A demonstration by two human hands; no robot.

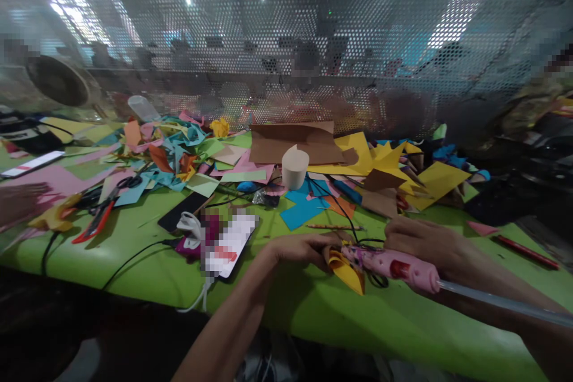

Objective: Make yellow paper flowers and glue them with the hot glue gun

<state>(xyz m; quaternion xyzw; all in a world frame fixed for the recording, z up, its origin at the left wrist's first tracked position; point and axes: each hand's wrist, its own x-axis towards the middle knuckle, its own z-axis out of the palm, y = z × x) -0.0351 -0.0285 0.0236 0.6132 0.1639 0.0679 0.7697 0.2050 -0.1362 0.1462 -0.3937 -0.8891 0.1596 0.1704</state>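
Pink glue gun (409, 271) in your right hand (421, 242), yellow paper (351, 274) in your left hand (307, 249).

Your right fingers are curled behind the glue gun, with a clear glue stick (501, 300) running from its rear along your forearm. Your left hand pinches the upper end of the curled yellow paper, its fingertips partly hidden; the gun's front end is right by it, though you cannot tell whether they touch. Both are over the green table (322, 316), near its front edge. Just beyond lies a pencil (333, 227), then blue paper (298, 213) and a cream paper roll (294, 170).
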